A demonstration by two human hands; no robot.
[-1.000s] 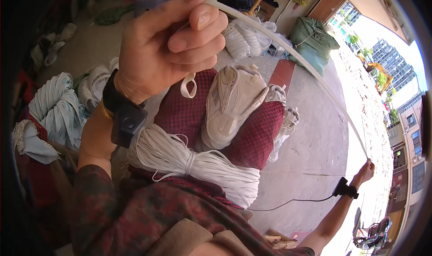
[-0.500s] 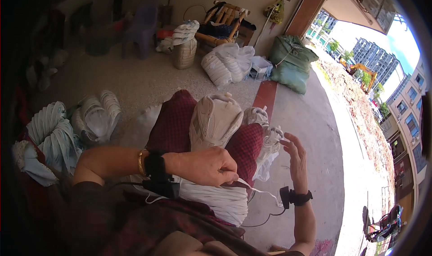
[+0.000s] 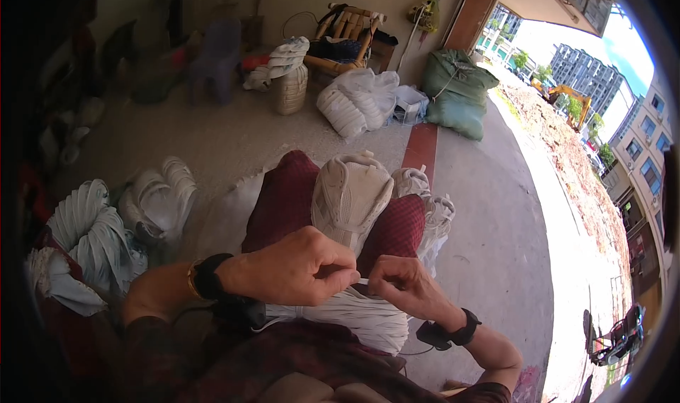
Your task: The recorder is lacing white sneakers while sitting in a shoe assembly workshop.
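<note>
Both hands: meeting right over the lap
left hand: pinching a thin white cord
right hand: pinching the same cord
cord bundle: just under them, across the lap

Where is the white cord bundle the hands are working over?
In the head view, the white cord bundle lies low centre across the lap, just under the left hand and right hand.

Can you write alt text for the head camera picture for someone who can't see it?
Two hands, left hand and right hand, pinch a thin white cord between them above a bundle of white cord on a lap in dark red checked trousers.
</note>
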